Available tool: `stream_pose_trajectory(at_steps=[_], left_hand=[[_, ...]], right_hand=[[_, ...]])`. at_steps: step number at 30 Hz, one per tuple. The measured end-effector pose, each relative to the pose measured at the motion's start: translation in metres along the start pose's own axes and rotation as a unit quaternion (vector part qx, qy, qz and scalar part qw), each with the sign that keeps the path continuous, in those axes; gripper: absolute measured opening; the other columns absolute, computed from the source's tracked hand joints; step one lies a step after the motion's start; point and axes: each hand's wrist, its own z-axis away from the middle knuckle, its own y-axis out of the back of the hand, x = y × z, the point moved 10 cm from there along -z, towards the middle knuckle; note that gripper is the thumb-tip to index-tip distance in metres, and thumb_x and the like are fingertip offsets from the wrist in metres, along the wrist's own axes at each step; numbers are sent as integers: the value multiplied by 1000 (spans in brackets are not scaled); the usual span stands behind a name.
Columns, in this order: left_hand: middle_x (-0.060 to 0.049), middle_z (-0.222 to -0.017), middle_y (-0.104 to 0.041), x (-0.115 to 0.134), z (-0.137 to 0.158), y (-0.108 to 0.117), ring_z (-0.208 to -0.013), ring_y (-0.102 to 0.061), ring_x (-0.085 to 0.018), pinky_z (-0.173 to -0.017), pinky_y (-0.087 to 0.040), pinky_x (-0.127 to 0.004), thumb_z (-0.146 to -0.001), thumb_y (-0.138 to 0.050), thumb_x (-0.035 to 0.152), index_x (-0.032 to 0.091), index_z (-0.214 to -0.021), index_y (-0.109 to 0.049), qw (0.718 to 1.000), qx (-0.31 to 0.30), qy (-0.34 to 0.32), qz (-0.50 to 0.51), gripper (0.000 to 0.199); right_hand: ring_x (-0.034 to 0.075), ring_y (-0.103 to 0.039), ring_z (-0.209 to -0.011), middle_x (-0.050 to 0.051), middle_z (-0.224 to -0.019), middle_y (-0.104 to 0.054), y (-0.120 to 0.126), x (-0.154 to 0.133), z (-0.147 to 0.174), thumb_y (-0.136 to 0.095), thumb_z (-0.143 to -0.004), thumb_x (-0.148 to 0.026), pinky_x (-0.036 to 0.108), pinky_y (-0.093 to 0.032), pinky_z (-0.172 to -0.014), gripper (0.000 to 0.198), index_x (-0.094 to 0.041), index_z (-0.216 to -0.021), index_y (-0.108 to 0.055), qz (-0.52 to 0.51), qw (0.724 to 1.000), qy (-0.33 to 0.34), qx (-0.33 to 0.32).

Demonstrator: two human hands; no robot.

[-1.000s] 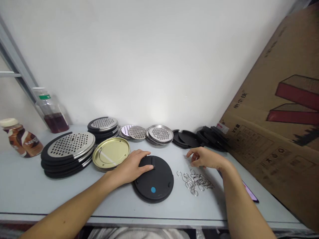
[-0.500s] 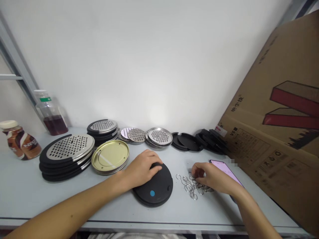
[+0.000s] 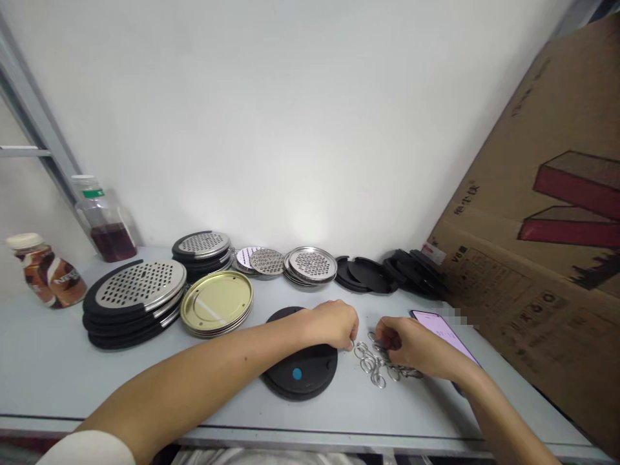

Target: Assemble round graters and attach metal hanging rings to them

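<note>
My left hand [image 3: 335,323] reaches across a round black disc [image 3: 301,378] with a blue dot. Its fingers are closed on a small metal ring, of which only a sliver shows at the fingertips. To the right lies a loose pile of silvery split rings [image 3: 372,365]. At the pile's upper right, my right hand [image 3: 404,342] is curled with thumb and fingers together. Whatever those fingertips grip among the rings is hidden. The black disc lies flat, partly covered by my left forearm.
Left stand stacked perforated discs with black rims [image 3: 140,284] and gold-coloured round lids [image 3: 217,300]. Along the wall are metal grater discs [image 3: 310,265] and black holders [image 3: 371,276]. A phone [image 3: 445,332], a large cardboard box [image 3: 523,258] and two bottles [image 3: 113,242] flank the table.
My left hand has left the black disc and moved right to the lone ring beside the pile, closing on it. My right hand stays at the rings, nearly unmoved.
</note>
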Motion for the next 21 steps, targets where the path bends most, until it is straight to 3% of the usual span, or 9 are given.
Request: stream_pose_trajectory(at_steps=[5,8,12,15,19,21], left_hand=[[-9,-97,-71,-6,-2,-3,-82,-65,-25,-61,-48,-29,-62,-75,20,18,-94,-73,997,-54,53,-11,32],[-7,-95,-71,-4,-1,-3,-79,-65,-22,-59,-46,-26,-62,-75,17,18,-92,-72,998,-52,44,2,30],[-3,-82,-71,-3,-1,1,-72,-63,-17,-57,-42,-22,-66,-74,18,18,-85,-70,998,14,-5,67,20],[-2,-76,-69,-15,6,12,-66,-62,-14,-57,-42,-21,-68,-74,23,18,-86,-69,983,81,-35,162,20],[-2,-74,-67,-35,35,42,-69,-61,-14,-62,-44,-21,-74,-69,23,15,-86,-69,942,157,-96,282,15],[-3,-75,-68,-52,55,57,-70,-61,-14,-65,-45,-23,-76,-67,24,14,-84,-69,922,188,-83,329,14]], right_hand=[[15,-58,-63,0,-70,-67,9,-7,0,-51,-62,-13,23,-38,-56,25,-20,-78,-69,25,1000,-5,15],[15,-57,-60,0,-66,-67,13,-15,-2,-52,-61,-12,23,-36,-54,22,-20,-72,-70,65,997,-10,30],[15,-55,-58,0,-62,-65,10,-16,-3,-52,-59,-10,23,-35,-53,23,-19,-70,-69,45,998,-7,37],[14,-53,-58,-1,-64,-63,16,-16,1,-51,-62,-11,23,-35,-54,22,-18,-75,-68,-13,998,15,62],[13,-53,-65,0,-70,-62,29,-42,-7,-53,-70,-16,23,-40,-62,12,-17,-73,-65,-193,977,72,51],[11,-52,-65,1,-74,-63,35,-66,-21,-55,-72,-18,24,-41,-63,10,-17,-73,-65,-277,955,104,38]])
